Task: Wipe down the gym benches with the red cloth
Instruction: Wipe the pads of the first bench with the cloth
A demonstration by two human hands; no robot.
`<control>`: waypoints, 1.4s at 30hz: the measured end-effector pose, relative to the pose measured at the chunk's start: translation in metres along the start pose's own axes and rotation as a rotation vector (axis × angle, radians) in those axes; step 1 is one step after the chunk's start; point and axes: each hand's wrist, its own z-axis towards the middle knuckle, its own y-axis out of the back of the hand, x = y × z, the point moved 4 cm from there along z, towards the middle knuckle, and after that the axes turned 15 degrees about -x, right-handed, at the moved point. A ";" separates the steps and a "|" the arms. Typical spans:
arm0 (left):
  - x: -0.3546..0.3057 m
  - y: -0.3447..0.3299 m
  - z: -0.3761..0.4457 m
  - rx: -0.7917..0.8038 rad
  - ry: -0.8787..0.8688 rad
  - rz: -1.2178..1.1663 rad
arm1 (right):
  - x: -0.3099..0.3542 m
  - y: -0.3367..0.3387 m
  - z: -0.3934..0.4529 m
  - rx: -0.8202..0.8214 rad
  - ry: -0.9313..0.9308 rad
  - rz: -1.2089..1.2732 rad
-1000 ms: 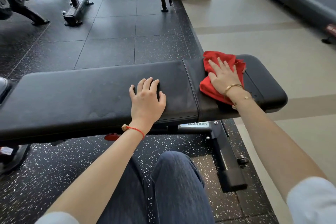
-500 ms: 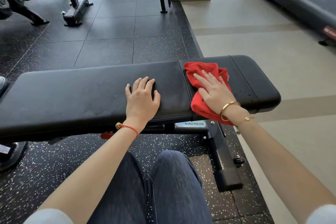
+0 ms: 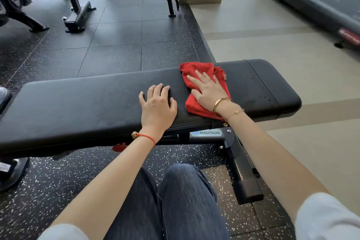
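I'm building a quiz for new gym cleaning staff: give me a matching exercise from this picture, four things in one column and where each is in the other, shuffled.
Things:
1. crumpled red cloth
2. left hand
3. thin red string bracelet
4. grey treadmill

Places:
A. on the beige floor, far right
B. flat on the black padded bench, bare
C. under the right hand, on the bench
D. around the left wrist

Pairs: 1-C, 2-B, 3-D, 4-A
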 end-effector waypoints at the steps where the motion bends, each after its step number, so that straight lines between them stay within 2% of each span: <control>1: 0.001 0.000 0.000 0.000 -0.003 -0.005 | -0.001 0.003 -0.012 -0.014 0.010 0.008; 4: 0.003 -0.001 -0.001 0.007 -0.012 -0.020 | -0.011 0.014 -0.045 -0.085 -0.032 0.006; 8: 0.004 0.001 -0.002 0.022 -0.040 -0.055 | -0.033 0.030 -0.063 -0.162 -0.217 -0.050; 12: 0.000 0.008 -0.004 -0.007 -0.150 -0.124 | -0.030 0.030 -0.059 -0.188 -0.358 -0.126; 17: -0.004 0.011 -0.005 0.015 -0.123 -0.265 | -0.025 0.030 -0.058 -0.175 -0.409 -0.130; 20: -0.015 0.007 -0.007 0.057 -0.101 -0.273 | -0.026 0.031 -0.062 -0.177 -0.406 -0.124; 25: -0.041 -0.003 -0.007 0.092 -0.115 -0.254 | -0.034 0.032 -0.080 -0.292 -0.451 -0.103; 32: -0.067 -0.017 -0.004 0.053 -0.063 -0.207 | -0.107 0.050 -0.089 -0.349 -0.608 -0.175; 34: -0.069 -0.022 -0.003 0.033 -0.032 -0.159 | -0.130 0.054 -0.078 -0.295 -0.582 -0.194; 37: -0.070 -0.025 -0.004 -0.011 0.033 -0.084 | -0.147 0.052 -0.039 -0.147 -0.413 -0.173; 42: -0.067 -0.026 -0.007 -0.029 0.095 -0.004 | -0.131 0.043 -0.005 0.018 -0.113 -0.094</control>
